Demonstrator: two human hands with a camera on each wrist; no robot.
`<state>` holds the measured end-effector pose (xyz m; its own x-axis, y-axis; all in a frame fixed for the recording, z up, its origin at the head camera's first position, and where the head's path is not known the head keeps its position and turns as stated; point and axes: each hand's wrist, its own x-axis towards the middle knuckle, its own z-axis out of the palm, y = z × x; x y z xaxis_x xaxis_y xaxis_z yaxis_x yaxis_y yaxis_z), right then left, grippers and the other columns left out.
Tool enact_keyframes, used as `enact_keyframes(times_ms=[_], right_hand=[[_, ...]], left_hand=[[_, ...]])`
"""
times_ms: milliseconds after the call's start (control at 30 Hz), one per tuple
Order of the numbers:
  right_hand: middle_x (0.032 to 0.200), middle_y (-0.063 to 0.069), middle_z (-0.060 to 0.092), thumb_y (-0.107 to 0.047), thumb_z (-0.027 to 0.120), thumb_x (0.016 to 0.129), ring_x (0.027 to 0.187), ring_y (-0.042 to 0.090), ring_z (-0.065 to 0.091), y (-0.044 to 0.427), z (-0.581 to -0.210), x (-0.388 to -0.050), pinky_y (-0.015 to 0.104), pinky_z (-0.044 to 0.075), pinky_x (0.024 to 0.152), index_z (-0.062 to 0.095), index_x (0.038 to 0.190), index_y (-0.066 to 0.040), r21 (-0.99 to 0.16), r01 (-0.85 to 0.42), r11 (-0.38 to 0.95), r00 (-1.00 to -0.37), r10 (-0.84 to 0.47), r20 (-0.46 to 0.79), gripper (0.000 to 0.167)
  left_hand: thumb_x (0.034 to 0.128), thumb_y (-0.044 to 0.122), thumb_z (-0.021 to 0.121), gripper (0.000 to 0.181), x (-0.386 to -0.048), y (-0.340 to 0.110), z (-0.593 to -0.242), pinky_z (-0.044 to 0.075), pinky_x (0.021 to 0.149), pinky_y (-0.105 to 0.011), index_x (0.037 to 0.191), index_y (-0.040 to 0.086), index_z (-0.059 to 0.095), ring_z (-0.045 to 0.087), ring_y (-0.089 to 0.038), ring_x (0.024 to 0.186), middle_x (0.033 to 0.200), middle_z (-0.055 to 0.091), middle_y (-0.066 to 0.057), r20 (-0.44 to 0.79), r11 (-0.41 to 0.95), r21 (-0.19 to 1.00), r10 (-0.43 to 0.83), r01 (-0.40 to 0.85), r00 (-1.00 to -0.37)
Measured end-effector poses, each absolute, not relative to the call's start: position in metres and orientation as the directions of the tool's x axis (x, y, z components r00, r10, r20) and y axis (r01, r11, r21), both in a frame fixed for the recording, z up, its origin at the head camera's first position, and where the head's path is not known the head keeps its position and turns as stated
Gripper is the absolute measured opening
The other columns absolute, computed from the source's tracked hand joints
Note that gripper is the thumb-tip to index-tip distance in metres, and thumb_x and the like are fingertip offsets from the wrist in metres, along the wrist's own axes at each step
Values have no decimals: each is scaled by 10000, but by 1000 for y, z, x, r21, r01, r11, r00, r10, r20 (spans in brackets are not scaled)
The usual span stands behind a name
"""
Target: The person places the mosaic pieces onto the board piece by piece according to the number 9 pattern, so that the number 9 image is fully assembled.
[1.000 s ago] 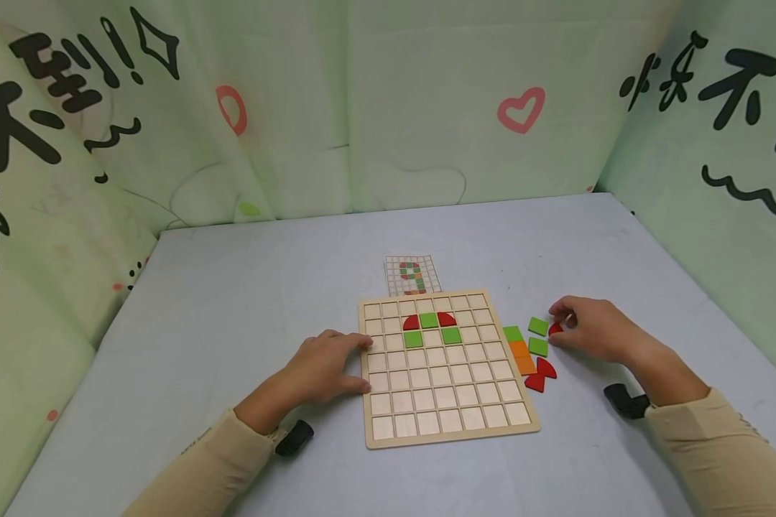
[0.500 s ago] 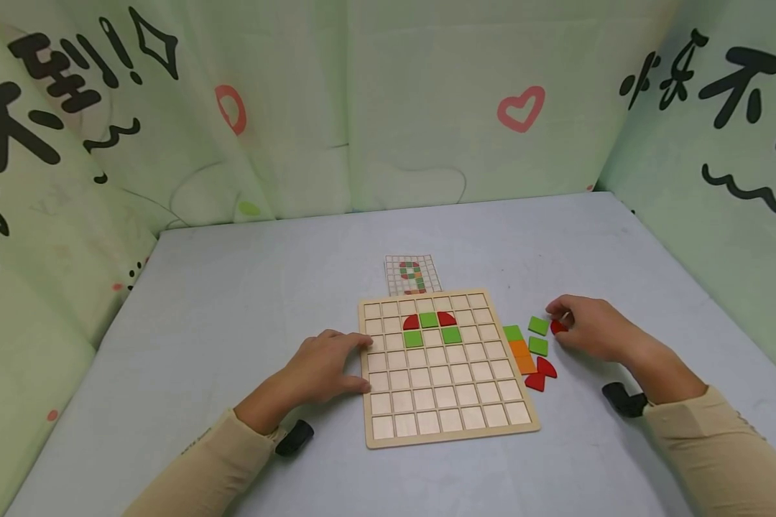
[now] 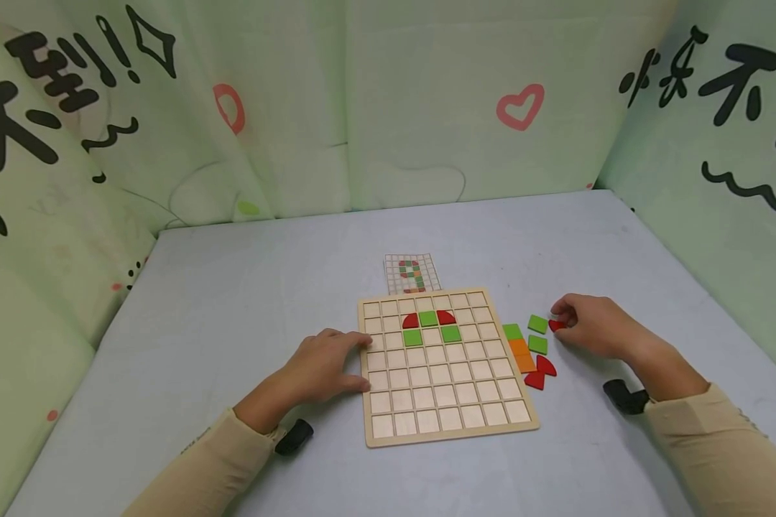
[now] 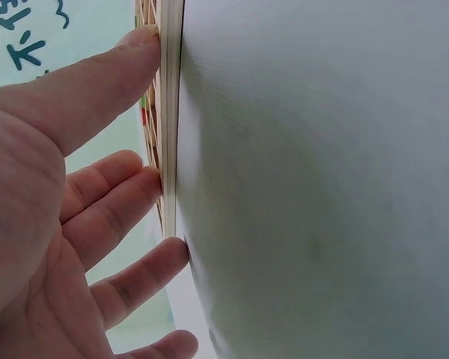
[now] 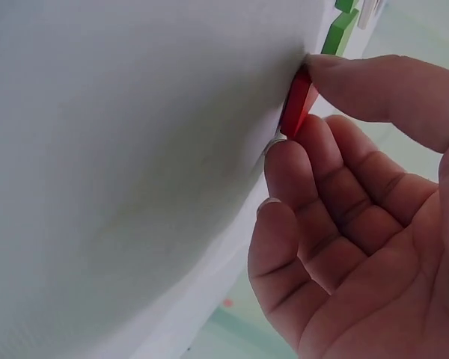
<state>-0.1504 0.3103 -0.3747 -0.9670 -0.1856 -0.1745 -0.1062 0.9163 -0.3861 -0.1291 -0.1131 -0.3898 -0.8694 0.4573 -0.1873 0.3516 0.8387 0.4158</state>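
A wooden grid board (image 3: 449, 397) lies on the table, with red quarter-round tiles and green square tiles set in its upper cells. The left hand (image 3: 323, 366) rests at the board's left edge; in the left wrist view its thumb and fingertips touch the board's side (image 4: 169, 112), fingers fairly straight. Right of the board, the right hand (image 3: 598, 327) pinches a red quarter-round tile (image 5: 298, 101) between thumb and fingers, close to the tabletop. Beside it lie loose green square tiles (image 3: 538, 345), orange square tiles (image 3: 524, 357) and red quarter-round tiles (image 3: 545, 365).
A small pattern card (image 3: 394, 269) with a coloured grid figure lies behind the board, its lower edge meeting the board's back edge. White cloth covers the table (image 3: 265, 287). Printed green curtains (image 3: 427, 108) stand round its back and sides.
The red tile has turned slightly in the right hand's fingers, which stay in nearly the same place. The left hand and the board have not visibly moved.
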Motion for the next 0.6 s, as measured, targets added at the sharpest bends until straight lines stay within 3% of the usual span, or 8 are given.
enact_keyframes(times_ms=[267, 600], right_hand=[[938, 145, 629, -30, 676, 827, 864, 312, 560, 308, -372, -151, 504, 521, 814, 584, 1127, 128, -395, -114, 912, -968, -191, -164, 351], [1031, 165, 659, -81, 682, 880, 964, 347, 590, 292, -358, -151, 524, 518, 853, 582, 1189, 96, -427, -152, 892, -969, -220, -116, 369]], left_hand=[[805, 336, 852, 649, -129, -113, -389, 387, 1027, -504, 1371, 149, 594, 497, -293, 1270, 1294, 630, -18, -182, 834, 421, 462, 356, -868], [806, 336, 854, 658, -129, -113, -388, 382, 1034, -510, 1378, 146, 591, 494, -303, 1277, 1299, 629, -22, -190, 838, 421, 457, 348, -869]])
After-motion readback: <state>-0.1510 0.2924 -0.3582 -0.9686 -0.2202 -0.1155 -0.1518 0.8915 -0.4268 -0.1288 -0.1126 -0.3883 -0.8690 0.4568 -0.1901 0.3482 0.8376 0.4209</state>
